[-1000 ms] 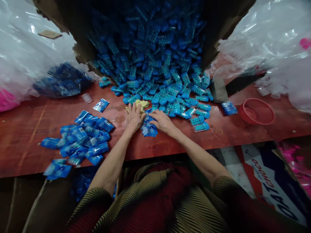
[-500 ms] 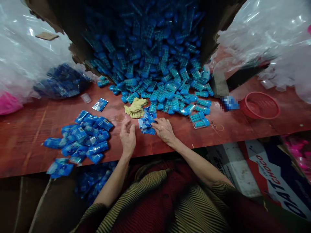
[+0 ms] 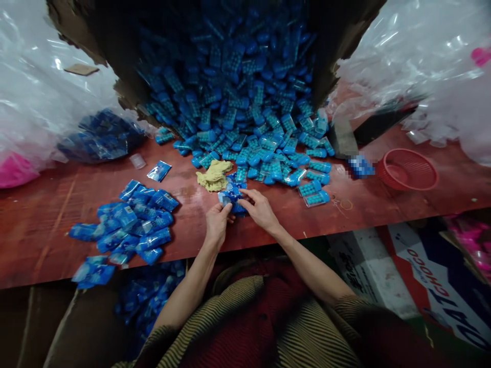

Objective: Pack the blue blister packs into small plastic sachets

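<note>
Blue printed plastic wrappers (image 3: 235, 190) lie in a small stack on the red table, right in front of me. My left hand (image 3: 217, 223) is closed at the stack's near left edge, thumb and fingers pinching a wrapper. From the right, my right hand (image 3: 261, 208) has its thumb and forefinger closed on the same wrapper's right side. A crumpled yellow cloth (image 3: 214, 176) lies just beyond the stack. Left of my hands sits a heap of filled blue packets (image 3: 128, 220). Clear containers of small turquoise balls with blue caps (image 3: 264, 153) spill from a torn carton ahead.
A red plastic basket (image 3: 408, 171) stands on the right of the table (image 3: 345, 214). A single flat packet (image 3: 159, 171) and a small clear cup (image 3: 137, 161) lie at left. Large clear plastic bags flank the torn carton (image 3: 132, 94). Printed cartons (image 3: 425, 286) stand below the table at right.
My left hand has moved right and forward to the wrappers and pinched one. My right hand stays at the stack. The view has shifted slightly.
</note>
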The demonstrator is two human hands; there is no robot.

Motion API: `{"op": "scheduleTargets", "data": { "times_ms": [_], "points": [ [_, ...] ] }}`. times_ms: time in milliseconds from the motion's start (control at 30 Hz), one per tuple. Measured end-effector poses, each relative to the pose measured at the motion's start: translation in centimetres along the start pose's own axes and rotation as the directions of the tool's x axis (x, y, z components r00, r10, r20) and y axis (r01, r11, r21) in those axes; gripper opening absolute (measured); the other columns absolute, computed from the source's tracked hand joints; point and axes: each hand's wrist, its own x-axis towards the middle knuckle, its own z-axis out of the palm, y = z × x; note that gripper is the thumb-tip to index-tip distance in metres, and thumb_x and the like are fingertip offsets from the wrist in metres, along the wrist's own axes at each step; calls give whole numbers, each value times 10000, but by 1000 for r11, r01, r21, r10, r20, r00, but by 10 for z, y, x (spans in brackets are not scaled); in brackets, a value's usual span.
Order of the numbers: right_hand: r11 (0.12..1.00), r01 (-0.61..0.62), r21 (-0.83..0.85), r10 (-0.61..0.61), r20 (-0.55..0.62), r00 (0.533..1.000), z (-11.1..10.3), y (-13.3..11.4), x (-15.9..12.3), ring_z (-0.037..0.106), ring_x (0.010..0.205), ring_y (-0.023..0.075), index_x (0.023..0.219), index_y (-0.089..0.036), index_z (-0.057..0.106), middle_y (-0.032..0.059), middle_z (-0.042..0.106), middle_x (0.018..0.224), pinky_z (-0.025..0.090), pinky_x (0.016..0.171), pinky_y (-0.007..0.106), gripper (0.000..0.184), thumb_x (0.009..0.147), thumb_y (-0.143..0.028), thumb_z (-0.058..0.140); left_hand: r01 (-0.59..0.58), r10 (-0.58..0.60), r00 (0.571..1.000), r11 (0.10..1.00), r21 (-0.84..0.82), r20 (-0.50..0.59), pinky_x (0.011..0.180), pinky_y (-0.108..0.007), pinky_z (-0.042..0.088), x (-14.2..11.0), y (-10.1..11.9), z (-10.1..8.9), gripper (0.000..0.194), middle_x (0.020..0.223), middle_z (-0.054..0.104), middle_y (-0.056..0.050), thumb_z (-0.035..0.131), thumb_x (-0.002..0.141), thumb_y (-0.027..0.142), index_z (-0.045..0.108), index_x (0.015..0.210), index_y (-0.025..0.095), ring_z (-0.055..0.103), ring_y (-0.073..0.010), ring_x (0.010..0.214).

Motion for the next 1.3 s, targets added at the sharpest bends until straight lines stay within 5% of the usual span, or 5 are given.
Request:
{"op": "scheduleTargets", "data": {
  "times_ms": [267, 567, 733, 933, 1300],
  "points": [
    [992, -107, 65, 105, 21, 994, 1, -8, 12, 634, 803, 167, 844, -188, 702, 20, 707, 846, 457, 747, 267, 189, 849, -266, 529, 51, -51, 998, 999, -5, -22, 379, -201, 430, -7, 3, -11, 402, 482, 568, 21, 780, 497, 440, 541, 598, 133, 527, -96, 382],
    [787, 18, -616, 54, 99, 994, 9, -11, 7, 532, 975, 285, 1175, -199, 592, 160, 589, 1097, 438, 807, 406, 321, 894, -314, 489, 37, -50, 995, 986, -160, -83, 487, -212, 511, -25, 13, -37, 393, 628, 635, 22, 777, 525, 355, 529, 751, 150, 620, -111, 523],
    [932, -18, -362, -24, -113, 993, -4, -23, -3, 504, 1053, 272, 1292, -140, 506, 164, 535, 1208, 407, 911, 411, 438, 896, -325, 477, -23, 14, 998, 989, -145, -57, 457, -198, 502, -26, 16, -26, 376, 649, 625, 41, 778, 523, 337, 555, 768, 159, 602, -98, 535],
    [945, -160, 285, 120, 152, 981, 2, -17, -6, 540, 655, 126, 836, -159, 671, 2, 617, 724, 443, 641, 241, 243, 814, -357, 532, 42, -26, 995, 984, -172, 94, 429, -192, 462, -25, 16, -12, 336, 578, 617, 24, 796, 514, 313, 592, 711, 133, 551, -81, 443],
    [920, -218, 325, 200, 90, 976, 8, -19, -18, 408, 555, 95, 634, -181, 499, -41, 465, 577, 338, 547, 212, 277, 816, -389, 480, -35, 12, 996, 962, -270, -89, 413, -174, 428, -32, 9, 6, 333, 561, 604, 36, 810, 496, 328, 594, 641, 121, 512, -61, 447]
  ]
}}
